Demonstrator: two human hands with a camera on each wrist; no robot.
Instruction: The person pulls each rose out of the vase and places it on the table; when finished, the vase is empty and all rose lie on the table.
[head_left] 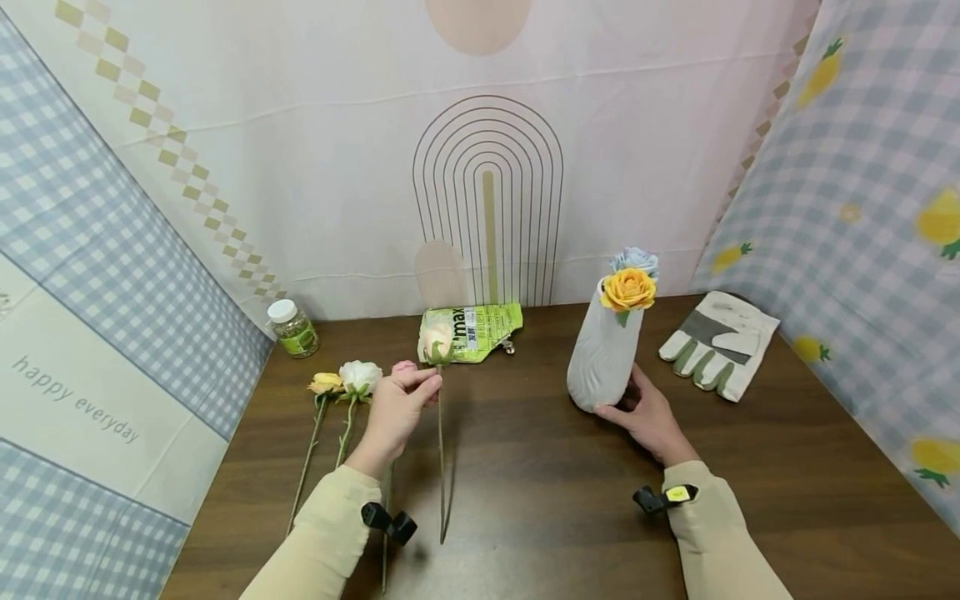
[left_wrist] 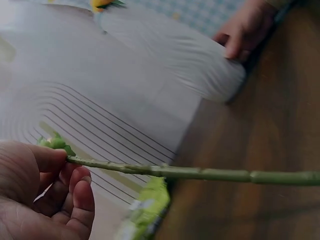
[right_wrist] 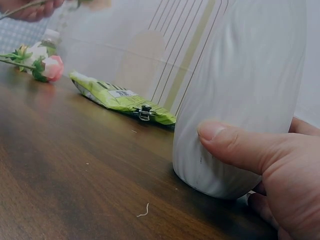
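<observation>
The left hand (head_left: 397, 412) pinches a cream rose (head_left: 437, 342) by its stem just under the bloom; the long stem hangs down above the table. In the left wrist view the green stem (left_wrist: 210, 174) runs right from the fingertips of the left hand (left_wrist: 45, 195). A white ribbed vase (head_left: 603, 354) holds an orange rose (head_left: 628, 290) and a light blue one (head_left: 636, 261). Around the vase's lower part curls the right hand (head_left: 651, 417); the right wrist view shows its thumb on the vase (right_wrist: 240, 90), other fingers partly hidden behind.
On the table (head_left: 540, 500), a yellow rose (head_left: 326, 383), a white rose (head_left: 361, 377) and a pink rose (right_wrist: 52, 68) lie at left. A lidded jar (head_left: 294, 330) and a green clipped pouch (head_left: 491, 327) stand near the back wall. A glove (head_left: 720, 343) lies right of the vase.
</observation>
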